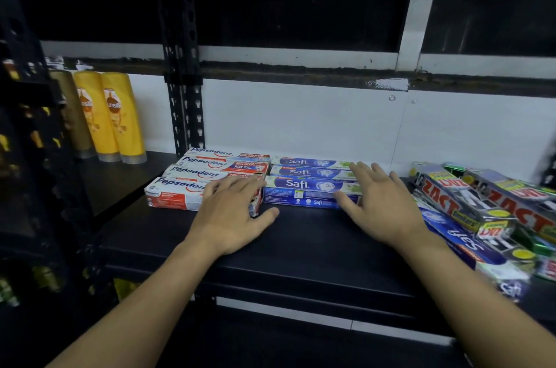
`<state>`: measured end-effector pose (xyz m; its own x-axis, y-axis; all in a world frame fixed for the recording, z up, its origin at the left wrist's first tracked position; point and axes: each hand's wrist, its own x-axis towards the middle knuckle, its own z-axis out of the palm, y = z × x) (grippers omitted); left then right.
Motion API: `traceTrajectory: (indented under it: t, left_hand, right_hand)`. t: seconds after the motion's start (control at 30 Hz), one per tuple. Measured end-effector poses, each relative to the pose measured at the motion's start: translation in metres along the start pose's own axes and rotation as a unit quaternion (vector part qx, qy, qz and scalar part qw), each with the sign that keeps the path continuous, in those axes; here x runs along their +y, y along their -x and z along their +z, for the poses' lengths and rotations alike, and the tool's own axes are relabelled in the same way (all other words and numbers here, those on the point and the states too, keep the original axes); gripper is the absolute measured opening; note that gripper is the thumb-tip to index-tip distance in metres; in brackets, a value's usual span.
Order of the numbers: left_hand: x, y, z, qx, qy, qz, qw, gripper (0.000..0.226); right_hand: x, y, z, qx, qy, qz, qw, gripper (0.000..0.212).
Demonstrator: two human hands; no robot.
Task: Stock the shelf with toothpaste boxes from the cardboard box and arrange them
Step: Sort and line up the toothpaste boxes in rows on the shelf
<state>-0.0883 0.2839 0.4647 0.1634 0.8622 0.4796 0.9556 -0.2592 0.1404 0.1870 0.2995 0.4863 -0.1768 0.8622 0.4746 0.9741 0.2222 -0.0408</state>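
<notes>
**Squaring two rows on the shelf**

The black shelf (316, 247) carries everything, and the step in hand looks like squaring up. It is best done by sliding the rows flat along the shelf. Press evenly from both sides so the front faces come flush and nothing tilts or rides up.

The loose heap of Zact and Safi boxes (481, 211) at 3 o'clock is not yet sorted.

Four Pepsodent boxes (192, 175) lie stepped at 9 o'clock of three Safi boxes (304, 184). The two rows meet end to end.

The left grip (231, 214) lies flat and open, fingers straight on the right end of the front Pepsodent box. Its thumb rests on the shelf toward 3 o'clock.

The right grip (380, 208) is spread wide over the right end of the Safi boxes, with its thumb against the front box's face. Its fingers, toward 12 o'clock, seem to rest on the rear boxes, though blur leaves that unsure. Neither grip clamps anything.

No cardboard box is in view.
</notes>
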Motion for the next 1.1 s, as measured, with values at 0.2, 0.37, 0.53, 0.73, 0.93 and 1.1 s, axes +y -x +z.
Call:
traceTrajectory:
  t: [0.2,0.37,0.53,0.73,0.93,1.1]
  left_hand:
    - [-0.003,-0.002,0.002,-0.01,-0.008,0.0,1.0,0.077]
    - [-0.002,0.0,-0.001,-0.02,-0.015,-0.001,1.0,0.081]
    - [0.002,0.003,-0.003,-0.027,-0.022,0.007,0.999,0.077]
    - [0.007,0.009,-0.01,0.051,-0.023,0.042,0.998,0.061]
    - [0.043,0.027,-0.011,0.074,0.018,0.106,0.991,0.046]
    - [0.099,0.046,-0.01,0.034,0.2,0.103,0.974,0.033]
  right_hand:
    - [0.007,0.07,-0.044,-0.012,0.064,0.063,0.996,0.044]
    - [0.024,0.118,-0.068,-0.012,0.127,0.111,0.986,0.035]
    - [0.023,0.145,-0.057,-0.008,0.086,0.115,0.99,0.044]
    - [0.003,0.157,-0.061,0.056,0.026,0.085,0.994,0.036]
    - [0.013,0.169,-0.07,0.06,-0.127,0.02,0.99,0.037]
    - [0.017,0.177,-0.084,0.052,-0.188,0.113,0.974,0.043]
